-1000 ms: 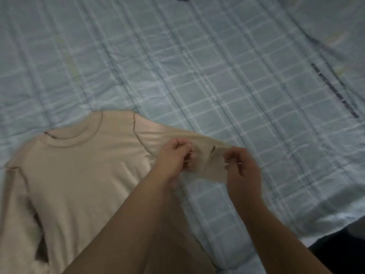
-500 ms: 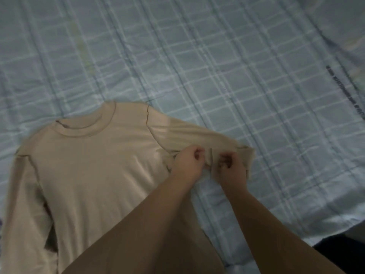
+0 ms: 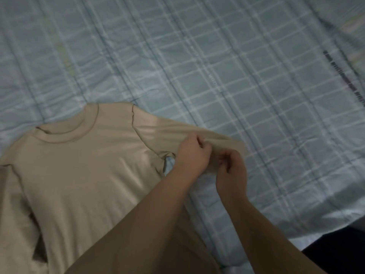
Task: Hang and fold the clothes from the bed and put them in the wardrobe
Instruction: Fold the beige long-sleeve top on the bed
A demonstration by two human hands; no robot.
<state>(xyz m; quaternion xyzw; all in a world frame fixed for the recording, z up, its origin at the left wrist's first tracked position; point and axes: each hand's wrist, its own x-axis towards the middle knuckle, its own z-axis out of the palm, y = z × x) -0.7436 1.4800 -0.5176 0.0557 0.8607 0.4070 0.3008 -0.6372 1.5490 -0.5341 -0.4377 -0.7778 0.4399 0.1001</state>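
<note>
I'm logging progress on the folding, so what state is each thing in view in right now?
beige top: spread flat on the bed, not yet folded.
sleeve: stretched out sideways, its end pinched by both hands.
left hand: pinches the sleeve.
right hand: pinches the sleeve's end.
checked bedsheet: wrinkled, under the top.

a beige long-sleeved shirt lies flat, neck away from the person, on a pale blue checked bed cover, near the cover's front edge and towards its left side. one sleeve stretches out to the right. the left hand and the right hand sit close together at the sleeve's end, fingers curled and pinching the fabric. a strip of dark, blurred lettering runs across the cover near its right edge.
</note>
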